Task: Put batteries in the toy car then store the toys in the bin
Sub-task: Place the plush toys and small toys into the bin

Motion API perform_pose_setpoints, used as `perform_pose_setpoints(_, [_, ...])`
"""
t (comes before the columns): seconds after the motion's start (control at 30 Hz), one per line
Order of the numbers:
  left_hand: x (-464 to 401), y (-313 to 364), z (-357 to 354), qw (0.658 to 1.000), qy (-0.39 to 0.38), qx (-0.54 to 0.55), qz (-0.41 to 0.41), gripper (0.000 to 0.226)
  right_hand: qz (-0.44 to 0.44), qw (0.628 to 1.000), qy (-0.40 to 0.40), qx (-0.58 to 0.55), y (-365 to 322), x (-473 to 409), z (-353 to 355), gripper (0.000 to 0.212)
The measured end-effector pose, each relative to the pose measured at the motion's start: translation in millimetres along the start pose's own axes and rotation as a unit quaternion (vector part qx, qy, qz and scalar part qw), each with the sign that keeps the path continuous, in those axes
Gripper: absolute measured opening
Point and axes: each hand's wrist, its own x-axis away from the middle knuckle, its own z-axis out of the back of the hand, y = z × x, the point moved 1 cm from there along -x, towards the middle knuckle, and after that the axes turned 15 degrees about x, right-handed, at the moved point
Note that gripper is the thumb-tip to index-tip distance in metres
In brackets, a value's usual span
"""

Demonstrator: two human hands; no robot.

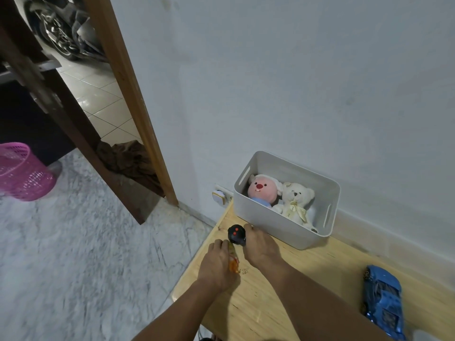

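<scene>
A grey bin stands on the wooden table against the wall. Inside it lie a pink plush and a cream teddy bear. My right hand grips a black remote control with red buttons, just in front of the bin's near left corner. My left hand is closed on an orange-handled tool, likely a screwdriver, mostly hidden under the fingers. A blue toy car lies on the table at the right, apart from both hands.
The table's left edge drops to a marbled floor. A pink basket stands on the floor at far left. A wooden door frame and brown cloth are behind. A wall socket sits left of the bin.
</scene>
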Motion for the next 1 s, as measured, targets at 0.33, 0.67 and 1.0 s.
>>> perform_pose_setpoints(0.33, [-4.4, -13.2, 46.4, 0.992, 0.090, 0.087, 0.017, 0.068, 0.039, 0.996, 0.039, -0.070, -21.1, 4.9, 51.1, 0.041])
perform_pose_setpoints(0.67, [-16.3, 15.8, 100.6, 0.973, 0.175, 0.136, -0.066, 0.080, 0.030, 0.967, 0.174, -0.185, -21.2, 13.2, 115.6, 0.050])
perform_pose_setpoints(1.0, [-43.4, 83.3, 122.3, 0.953, 0.181, 0.163, -0.179, 0.077, -0.132, 0.969, 0.159, -0.136, 60.8, 17.2, 137.6, 0.065])
